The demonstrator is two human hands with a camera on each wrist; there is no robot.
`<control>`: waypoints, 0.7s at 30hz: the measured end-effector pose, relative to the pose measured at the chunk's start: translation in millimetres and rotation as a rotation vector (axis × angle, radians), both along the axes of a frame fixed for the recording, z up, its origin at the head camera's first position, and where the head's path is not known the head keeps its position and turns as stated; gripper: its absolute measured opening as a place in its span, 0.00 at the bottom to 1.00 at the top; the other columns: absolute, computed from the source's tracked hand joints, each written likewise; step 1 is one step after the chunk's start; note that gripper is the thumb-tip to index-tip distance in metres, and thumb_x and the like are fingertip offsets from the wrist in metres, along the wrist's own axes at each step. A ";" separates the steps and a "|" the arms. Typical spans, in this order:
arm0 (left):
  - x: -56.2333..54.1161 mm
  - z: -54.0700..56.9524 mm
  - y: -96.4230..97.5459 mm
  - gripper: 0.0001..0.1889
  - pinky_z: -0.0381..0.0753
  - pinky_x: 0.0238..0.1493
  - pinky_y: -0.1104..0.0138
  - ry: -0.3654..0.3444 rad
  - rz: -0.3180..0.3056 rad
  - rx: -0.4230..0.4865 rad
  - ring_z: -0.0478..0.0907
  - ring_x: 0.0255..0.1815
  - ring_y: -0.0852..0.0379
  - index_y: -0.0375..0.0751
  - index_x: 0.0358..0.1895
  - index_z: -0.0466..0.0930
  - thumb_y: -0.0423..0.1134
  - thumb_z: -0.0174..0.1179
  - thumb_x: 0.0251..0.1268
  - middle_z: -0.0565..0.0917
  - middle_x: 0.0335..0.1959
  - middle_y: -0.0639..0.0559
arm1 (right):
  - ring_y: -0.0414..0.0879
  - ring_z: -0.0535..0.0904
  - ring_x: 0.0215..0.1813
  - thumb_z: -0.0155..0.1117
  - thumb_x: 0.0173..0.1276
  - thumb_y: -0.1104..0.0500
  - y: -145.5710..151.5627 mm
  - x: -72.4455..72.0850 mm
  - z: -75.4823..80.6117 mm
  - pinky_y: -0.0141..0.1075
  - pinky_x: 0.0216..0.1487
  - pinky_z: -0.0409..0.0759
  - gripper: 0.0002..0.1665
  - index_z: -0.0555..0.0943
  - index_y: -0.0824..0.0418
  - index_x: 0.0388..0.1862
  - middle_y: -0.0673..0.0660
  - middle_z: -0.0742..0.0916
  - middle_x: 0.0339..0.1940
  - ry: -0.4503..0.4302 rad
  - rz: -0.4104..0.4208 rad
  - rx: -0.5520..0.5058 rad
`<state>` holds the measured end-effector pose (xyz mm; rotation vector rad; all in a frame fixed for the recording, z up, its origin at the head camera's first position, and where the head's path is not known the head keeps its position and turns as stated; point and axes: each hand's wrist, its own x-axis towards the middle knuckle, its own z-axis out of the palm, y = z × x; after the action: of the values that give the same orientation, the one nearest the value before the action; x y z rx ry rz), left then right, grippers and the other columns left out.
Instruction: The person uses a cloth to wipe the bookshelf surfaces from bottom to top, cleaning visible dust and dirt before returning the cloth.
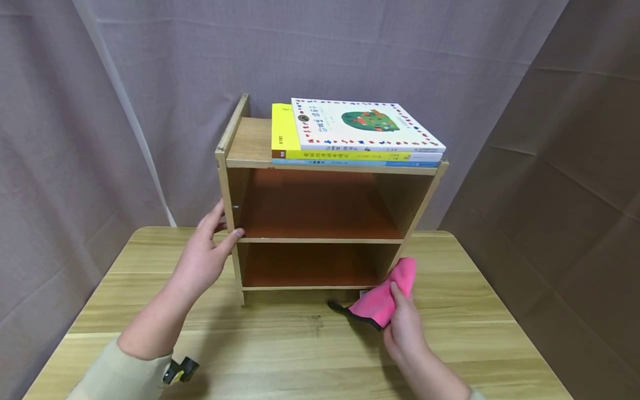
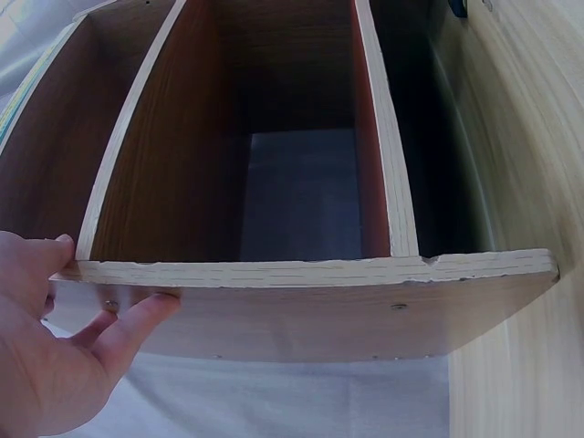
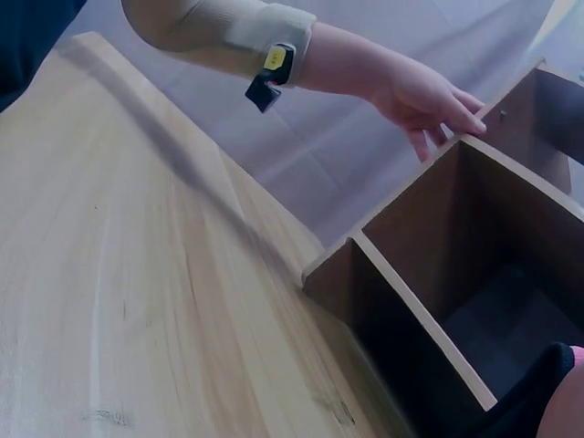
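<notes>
A small wooden bookshelf (image 1: 320, 240) stands on the table, its two open compartments facing me. My left hand (image 1: 204, 253) grips its left side panel (image 2: 274, 319) near the middle board, thumb at the front edge and fingers along the outer face. At the shelf's lower right corner, my right hand (image 1: 406, 322) holds a pink cloth (image 1: 376, 304) with black edging. The cloth is bunched against the right side panel, and a black-trimmed corner hangs toward the table. In the right wrist view only a bit of the black trim (image 3: 525, 401) shows.
Several thin books lie stacked on the shelf's top board, a white picture book (image 1: 367, 125) uppermost and a yellow book (image 1: 284, 130) under it. The light wood table (image 1: 280, 350) extends around the shelf. Grey curtain (image 1: 165, 66) hangs behind and beside it.
</notes>
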<state>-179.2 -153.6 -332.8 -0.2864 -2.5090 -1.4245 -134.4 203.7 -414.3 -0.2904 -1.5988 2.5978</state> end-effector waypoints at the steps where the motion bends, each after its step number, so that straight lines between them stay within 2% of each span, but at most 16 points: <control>1: -0.2 -0.2 0.1 0.40 0.73 0.62 0.46 0.001 0.000 -0.001 0.65 0.70 0.43 0.56 0.81 0.43 0.55 0.54 0.74 0.59 0.76 0.45 | 0.43 0.49 0.79 0.37 0.84 0.55 -0.6 0.2 0.0 0.36 0.77 0.51 0.35 0.40 0.49 0.83 0.52 0.54 0.81 0.001 -0.002 -0.005; 7: 0.0 0.4 0.0 0.41 0.72 0.62 0.45 -0.005 -0.002 0.000 0.64 0.70 0.44 0.55 0.81 0.42 0.56 0.54 0.74 0.59 0.76 0.44 | 0.43 0.46 0.80 0.36 0.84 0.55 -3.7 -0.2 2.3 0.36 0.77 0.49 0.35 0.37 0.47 0.83 0.51 0.50 0.82 0.011 -0.010 -0.037; 13: 0.1 1.5 0.1 0.41 0.71 0.63 0.44 -0.016 0.000 -0.010 0.64 0.70 0.44 0.55 0.81 0.41 0.57 0.53 0.73 0.59 0.76 0.45 | 0.43 0.44 0.80 0.36 0.84 0.56 -11.4 -1.2 5.1 0.35 0.77 0.48 0.36 0.36 0.51 0.83 0.51 0.49 0.82 0.064 -0.056 -0.061; 21: 0.7 0.9 -0.4 0.41 0.70 0.63 0.44 -0.011 0.004 -0.015 0.64 0.70 0.43 0.56 0.81 0.42 0.57 0.54 0.73 0.59 0.76 0.44 | 0.41 0.41 0.80 0.37 0.84 0.56 -21.8 -2.0 10.0 0.33 0.78 0.45 0.36 0.37 0.51 0.82 0.48 0.45 0.83 0.113 -0.129 -0.004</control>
<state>-178.5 -153.9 -331.9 -0.2766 -2.5284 -1.4106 -136.4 181.8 -404.3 -0.2336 -1.4868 2.4746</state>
